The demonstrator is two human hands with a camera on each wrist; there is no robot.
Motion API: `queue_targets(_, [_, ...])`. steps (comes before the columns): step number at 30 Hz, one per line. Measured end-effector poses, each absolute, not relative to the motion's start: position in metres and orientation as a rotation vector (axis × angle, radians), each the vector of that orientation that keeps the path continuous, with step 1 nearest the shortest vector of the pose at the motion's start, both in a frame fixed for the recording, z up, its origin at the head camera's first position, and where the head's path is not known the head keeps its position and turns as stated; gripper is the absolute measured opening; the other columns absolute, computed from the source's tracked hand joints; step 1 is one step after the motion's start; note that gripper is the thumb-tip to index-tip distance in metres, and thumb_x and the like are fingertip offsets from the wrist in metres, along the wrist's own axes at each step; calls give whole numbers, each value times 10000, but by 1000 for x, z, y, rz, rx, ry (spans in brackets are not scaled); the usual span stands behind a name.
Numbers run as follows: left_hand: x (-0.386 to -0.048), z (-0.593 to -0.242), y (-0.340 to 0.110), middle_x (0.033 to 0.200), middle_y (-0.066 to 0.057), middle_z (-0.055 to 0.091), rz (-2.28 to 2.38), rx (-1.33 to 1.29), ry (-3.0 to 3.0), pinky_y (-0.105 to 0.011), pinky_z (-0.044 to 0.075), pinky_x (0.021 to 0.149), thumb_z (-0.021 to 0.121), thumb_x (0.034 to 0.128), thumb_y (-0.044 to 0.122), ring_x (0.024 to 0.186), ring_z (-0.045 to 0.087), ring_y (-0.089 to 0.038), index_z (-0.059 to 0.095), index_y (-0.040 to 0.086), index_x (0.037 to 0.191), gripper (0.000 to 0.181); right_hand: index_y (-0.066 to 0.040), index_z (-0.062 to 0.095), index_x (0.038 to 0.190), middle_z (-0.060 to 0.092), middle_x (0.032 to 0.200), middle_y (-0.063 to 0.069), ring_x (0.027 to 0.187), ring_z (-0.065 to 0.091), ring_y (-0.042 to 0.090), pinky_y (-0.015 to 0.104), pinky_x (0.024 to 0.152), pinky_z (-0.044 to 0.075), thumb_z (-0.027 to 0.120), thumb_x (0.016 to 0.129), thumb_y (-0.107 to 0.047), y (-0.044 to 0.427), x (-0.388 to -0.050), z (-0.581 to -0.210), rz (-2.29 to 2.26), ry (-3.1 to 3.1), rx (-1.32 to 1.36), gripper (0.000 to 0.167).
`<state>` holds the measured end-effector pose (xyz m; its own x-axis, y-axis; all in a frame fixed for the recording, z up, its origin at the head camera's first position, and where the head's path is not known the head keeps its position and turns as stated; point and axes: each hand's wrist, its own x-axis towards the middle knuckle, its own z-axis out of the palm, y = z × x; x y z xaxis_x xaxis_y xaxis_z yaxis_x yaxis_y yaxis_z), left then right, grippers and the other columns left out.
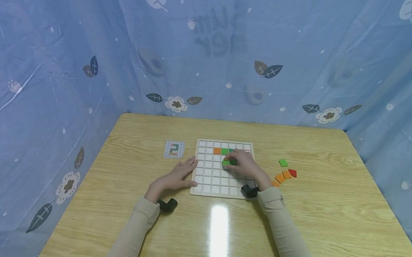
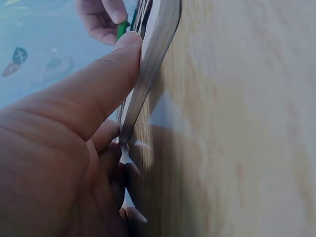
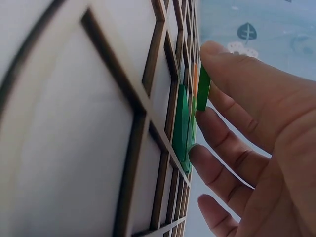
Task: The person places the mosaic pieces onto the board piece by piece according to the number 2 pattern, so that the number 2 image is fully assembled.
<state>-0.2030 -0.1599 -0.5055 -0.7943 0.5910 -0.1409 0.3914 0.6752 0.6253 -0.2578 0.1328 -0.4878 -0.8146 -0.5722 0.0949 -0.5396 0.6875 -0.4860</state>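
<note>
A white grid board [image 1: 207,180] with wooden dividers lies on the table. My right hand [image 1: 244,165] is over its upper middle, pinching a light green square tile [image 3: 203,89] between thumb and fingertips, just off the grid. An orange tile [image 1: 217,150] and a light green tile [image 1: 224,151] sit side by side in an upper row. A darker green tile [image 3: 180,123] lies in a cell close by the right fingers, partly hidden in the head view. Along the board's left edge, my left hand [image 1: 176,177] rests with fingers extended, its thumb touching the rim near the lower corner.
Left of the board lies a small card [image 1: 174,149] printed with a coloured grid pattern. To the right are a loose green tile [image 1: 283,162], a red piece [image 1: 293,173] and several orange tiles [image 1: 280,178]. A blue curtain [image 1: 209,85] surrounds the wooden table [image 1: 328,224].
</note>
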Motion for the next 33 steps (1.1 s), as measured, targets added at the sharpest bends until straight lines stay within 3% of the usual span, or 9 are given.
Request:
queue_targets(10, [-204,-507,-160,1562,-80,-39,842,798,2558,-469,-55,1152,547,904,443,1434,-43,-231,46,84,1494,853,-187,668,1037,629,986,-18,983,543,214,494,877,353,700,817,-357,130,-259,-493,-760,2851,-899,280])
queue_targets(33, [-203,-505,-161,1560,-96,-40,839,799,2560,-482,-55,1150,556,911,405,1433,-37,-258,53,68,1493,840,-185,683,992,635,972,-11,988,549,228,495,882,349,714,810,-316,130,-256,-490,-707,2894,-903,226])
